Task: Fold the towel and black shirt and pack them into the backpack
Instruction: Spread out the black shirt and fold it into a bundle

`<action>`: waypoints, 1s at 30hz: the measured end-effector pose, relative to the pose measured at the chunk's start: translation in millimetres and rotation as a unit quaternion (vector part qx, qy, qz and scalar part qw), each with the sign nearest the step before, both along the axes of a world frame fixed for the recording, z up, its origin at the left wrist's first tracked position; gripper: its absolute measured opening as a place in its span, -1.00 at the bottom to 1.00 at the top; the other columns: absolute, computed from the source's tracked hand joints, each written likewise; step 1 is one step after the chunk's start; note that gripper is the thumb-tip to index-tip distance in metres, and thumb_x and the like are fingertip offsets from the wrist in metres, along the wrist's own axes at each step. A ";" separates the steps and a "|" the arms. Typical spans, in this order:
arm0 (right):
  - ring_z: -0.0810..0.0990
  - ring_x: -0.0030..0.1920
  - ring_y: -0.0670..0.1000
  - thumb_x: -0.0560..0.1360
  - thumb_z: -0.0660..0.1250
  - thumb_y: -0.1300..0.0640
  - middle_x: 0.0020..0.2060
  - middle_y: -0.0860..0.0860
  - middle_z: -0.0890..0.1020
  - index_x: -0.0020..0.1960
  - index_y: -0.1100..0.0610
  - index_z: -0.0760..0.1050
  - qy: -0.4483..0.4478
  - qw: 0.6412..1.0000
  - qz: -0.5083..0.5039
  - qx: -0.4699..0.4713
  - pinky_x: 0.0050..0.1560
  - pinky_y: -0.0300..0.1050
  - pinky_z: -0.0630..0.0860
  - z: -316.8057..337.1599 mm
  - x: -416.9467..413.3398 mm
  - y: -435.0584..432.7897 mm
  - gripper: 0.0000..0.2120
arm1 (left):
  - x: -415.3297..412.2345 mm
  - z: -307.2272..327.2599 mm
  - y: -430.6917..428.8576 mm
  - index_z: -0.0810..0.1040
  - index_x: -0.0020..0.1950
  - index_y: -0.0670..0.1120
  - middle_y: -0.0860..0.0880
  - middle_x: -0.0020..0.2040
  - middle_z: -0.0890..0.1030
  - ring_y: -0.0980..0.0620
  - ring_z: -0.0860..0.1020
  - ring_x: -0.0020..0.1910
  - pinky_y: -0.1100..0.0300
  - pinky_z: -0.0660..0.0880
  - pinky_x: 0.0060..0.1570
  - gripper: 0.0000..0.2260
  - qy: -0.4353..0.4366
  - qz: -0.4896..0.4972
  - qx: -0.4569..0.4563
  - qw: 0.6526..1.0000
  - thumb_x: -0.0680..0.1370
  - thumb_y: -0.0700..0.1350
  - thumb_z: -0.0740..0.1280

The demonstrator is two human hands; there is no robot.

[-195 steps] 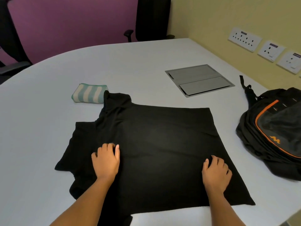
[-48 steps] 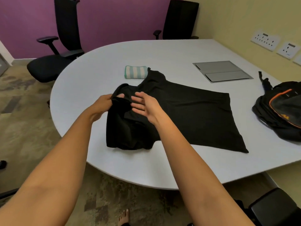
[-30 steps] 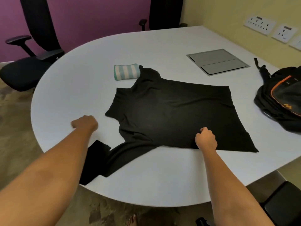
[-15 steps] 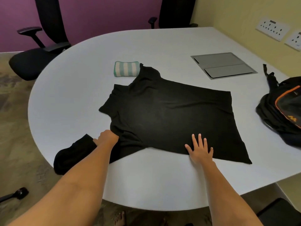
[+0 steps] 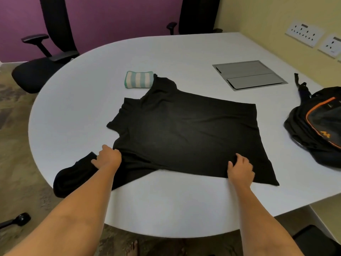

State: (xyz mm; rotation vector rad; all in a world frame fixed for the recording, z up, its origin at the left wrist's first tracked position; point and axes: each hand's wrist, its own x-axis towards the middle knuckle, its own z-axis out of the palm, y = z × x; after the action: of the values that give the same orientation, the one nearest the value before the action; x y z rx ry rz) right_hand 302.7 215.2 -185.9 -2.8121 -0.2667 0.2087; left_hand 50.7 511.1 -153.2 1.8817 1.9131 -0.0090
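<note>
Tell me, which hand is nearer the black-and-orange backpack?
Right. The right hand is left of the black-and-orange backpack; the left hand is farther left, on the black shirt.

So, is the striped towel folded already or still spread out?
Folded: the striped towel lies as a small thick bundle beside the black shirt.

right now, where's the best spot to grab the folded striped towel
Probably from above, pinching across the striped towel between its near and far long edges. It lies as a flat, thick folded block, so that keeps the layers together; the black shirt crowds its right end.
</note>
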 end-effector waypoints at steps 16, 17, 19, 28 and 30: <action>0.42 0.28 0.13 0.52 0.25 -0.14 0.25 0.11 0.46 0.26 0.12 0.45 -0.047 0.995 0.087 0.032 0.27 0.11 0.37 -14.0 12.1 -64.1 -0.57 | -6.4 -7.6 -32.0 0.50 0.10 0.08 0.08 0.09 0.58 0.03 0.46 0.22 -0.02 0.13 0.37 -0.52 0.171 -0.328 0.074 0.926 0.40 0.40 0.25; 0.41 0.29 0.11 0.50 0.27 -0.17 0.26 0.08 0.46 0.26 0.08 0.45 -0.034 0.992 0.116 0.036 0.30 0.10 0.34 -16.6 11.0 -68.9 -0.55 | -8.7 -4.3 -28.7 0.50 0.12 0.10 0.07 0.12 0.58 0.03 0.43 0.26 -0.05 0.06 0.40 -0.52 0.200 -0.329 0.052 0.921 0.39 0.40 0.26; 0.38 0.35 0.07 0.49 0.29 -0.18 0.31 0.02 0.43 0.30 0.03 0.43 -0.012 0.987 0.160 0.017 0.37 0.09 0.28 -21.8 10.9 -79.3 -0.54 | -10.0 3.6 -23.3 0.49 0.19 0.09 0.05 0.16 0.56 0.01 0.41 0.31 -0.09 -0.04 0.45 -0.58 0.276 -0.339 0.018 0.899 0.43 0.29 0.31; 0.49 -0.17 0.01 0.53 0.19 0.30 -0.15 0.06 0.54 -0.05 0.07 0.42 -0.045 0.989 0.139 0.030 -0.09 -0.10 0.49 10.9 43.2 -94.1 -0.86 | 19.0 56.2 -13.1 0.38 0.38 -0.07 -0.10 0.35 0.44 -0.11 0.36 0.37 -0.07 0.05 0.44 -0.63 0.351 -0.184 0.062 0.916 0.59 -0.07 0.10; 0.49 -0.11 -0.02 0.58 0.18 0.17 -0.06 0.02 0.52 0.02 0.04 0.43 0.001 0.983 0.177 0.040 -0.07 -0.13 0.46 12.2 49.2 -96.7 -0.92 | 27.6 63.9 -9.4 0.37 0.39 -0.08 -0.12 0.36 0.41 -0.12 0.33 0.38 -0.09 0.07 0.42 -0.62 0.350 -0.172 0.064 0.919 0.59 -0.04 0.12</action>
State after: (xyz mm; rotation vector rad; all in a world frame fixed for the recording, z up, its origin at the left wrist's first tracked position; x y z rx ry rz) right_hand 351.9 118.5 -173.7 -2.6645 -0.7567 0.2723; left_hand 78.2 501.7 -89.3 2.5145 1.9862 -0.7816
